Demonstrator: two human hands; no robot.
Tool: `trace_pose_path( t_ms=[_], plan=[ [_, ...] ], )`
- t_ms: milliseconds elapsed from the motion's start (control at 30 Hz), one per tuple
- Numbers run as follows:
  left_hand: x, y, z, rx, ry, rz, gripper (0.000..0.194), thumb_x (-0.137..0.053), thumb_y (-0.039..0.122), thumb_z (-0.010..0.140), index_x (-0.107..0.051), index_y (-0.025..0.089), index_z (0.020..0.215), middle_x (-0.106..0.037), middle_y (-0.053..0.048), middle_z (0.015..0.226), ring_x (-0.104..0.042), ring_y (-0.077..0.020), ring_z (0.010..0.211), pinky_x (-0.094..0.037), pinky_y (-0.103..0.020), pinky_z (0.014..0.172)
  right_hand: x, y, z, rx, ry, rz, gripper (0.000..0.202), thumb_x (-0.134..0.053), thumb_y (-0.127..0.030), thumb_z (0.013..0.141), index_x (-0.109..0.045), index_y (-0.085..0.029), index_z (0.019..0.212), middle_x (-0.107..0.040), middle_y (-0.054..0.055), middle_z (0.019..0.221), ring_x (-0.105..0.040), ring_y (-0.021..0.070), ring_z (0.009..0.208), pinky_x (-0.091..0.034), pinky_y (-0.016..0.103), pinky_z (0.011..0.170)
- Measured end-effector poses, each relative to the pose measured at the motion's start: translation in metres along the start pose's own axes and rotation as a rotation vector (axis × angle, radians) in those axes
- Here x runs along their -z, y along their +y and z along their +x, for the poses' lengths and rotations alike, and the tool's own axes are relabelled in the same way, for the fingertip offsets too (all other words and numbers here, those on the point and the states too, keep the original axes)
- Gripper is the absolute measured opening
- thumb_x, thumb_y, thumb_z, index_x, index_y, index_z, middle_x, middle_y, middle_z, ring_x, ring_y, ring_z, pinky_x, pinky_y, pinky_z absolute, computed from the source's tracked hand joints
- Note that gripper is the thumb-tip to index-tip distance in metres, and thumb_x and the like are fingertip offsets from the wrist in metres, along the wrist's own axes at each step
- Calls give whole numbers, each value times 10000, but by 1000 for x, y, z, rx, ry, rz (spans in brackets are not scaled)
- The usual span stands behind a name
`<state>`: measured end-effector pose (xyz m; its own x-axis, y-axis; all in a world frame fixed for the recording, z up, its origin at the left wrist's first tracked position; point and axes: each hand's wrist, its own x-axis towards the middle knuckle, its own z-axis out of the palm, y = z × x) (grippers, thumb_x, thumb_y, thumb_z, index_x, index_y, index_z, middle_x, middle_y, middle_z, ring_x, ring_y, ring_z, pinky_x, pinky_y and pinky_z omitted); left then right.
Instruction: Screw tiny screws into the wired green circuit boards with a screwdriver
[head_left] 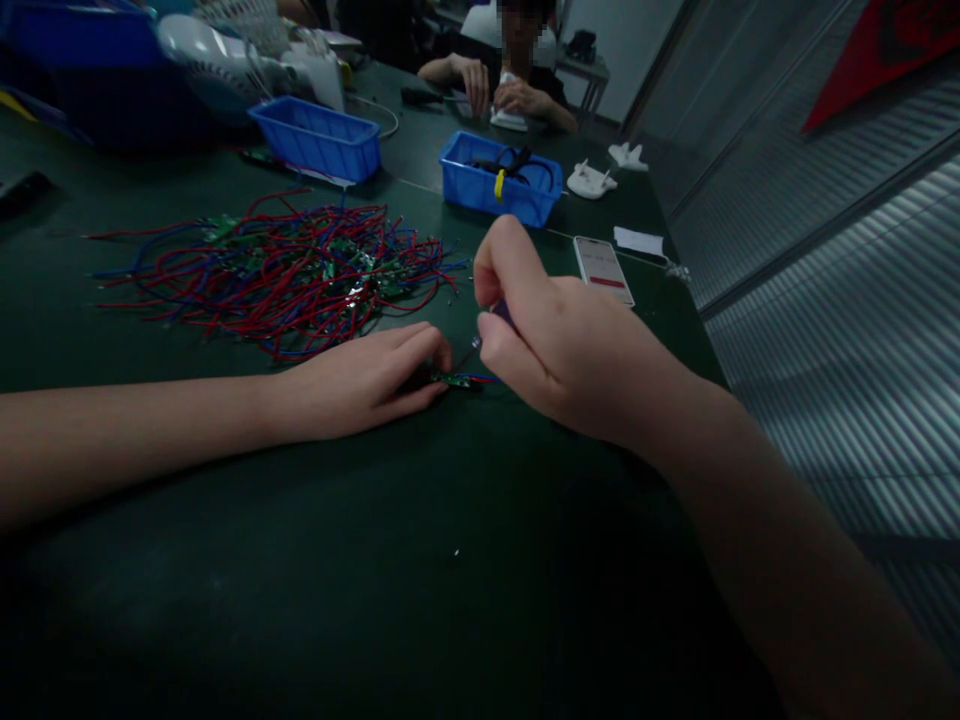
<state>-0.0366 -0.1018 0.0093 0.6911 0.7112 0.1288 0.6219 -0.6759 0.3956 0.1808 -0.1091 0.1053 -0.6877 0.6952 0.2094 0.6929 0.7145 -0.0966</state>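
On the dark green table, my left hand (397, 375) pinches one end of a small green circuit board (455, 380) between thumb and fingers. Red and blue wires (486, 379) run from the board's other end toward my right hand. My right hand (551, 330) is closed round the dark purple handle of a small screwdriver (501, 315), mostly hidden in the fingers. Its thin shaft slants down to the board; whether the tip touches it I cannot tell. Beyond my left hand lies a tangled heap of circuit boards with red and blue wires (300, 270).
A blue bin (450, 190) holds black cables and something yellow; another blue bin (322, 150) stands left of it. A phone (604, 270), a paper strip (637, 241) and white plastic parts (591, 181) lie at right. Across the table, a person's hands (517, 97) hold a white object.
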Motion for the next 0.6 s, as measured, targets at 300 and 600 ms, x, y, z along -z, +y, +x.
trace_pose_path(
  t_ms=[300,600],
  plan=[
    [2,3,1,34,-13,-11,268,-454,398,912,-481,196,1086,-573,-72,1028,-577,-197,895,-477,-322,775,4,-1,0,11,-11,-204,370,-263,-436,980,-478,-181,1142,-591,17,686,-531,131,545,-211,251,501],
    [0,0,0,13,11,-4,246,-477,380,910,-498,194,1068,-588,-61,978,-576,-181,839,-463,-305,743,2,10,4,-14,23,-99,511,-239,-582,936,-571,-195,917,-540,-4,683,-522,122,616,-264,236,579]
  ],
)
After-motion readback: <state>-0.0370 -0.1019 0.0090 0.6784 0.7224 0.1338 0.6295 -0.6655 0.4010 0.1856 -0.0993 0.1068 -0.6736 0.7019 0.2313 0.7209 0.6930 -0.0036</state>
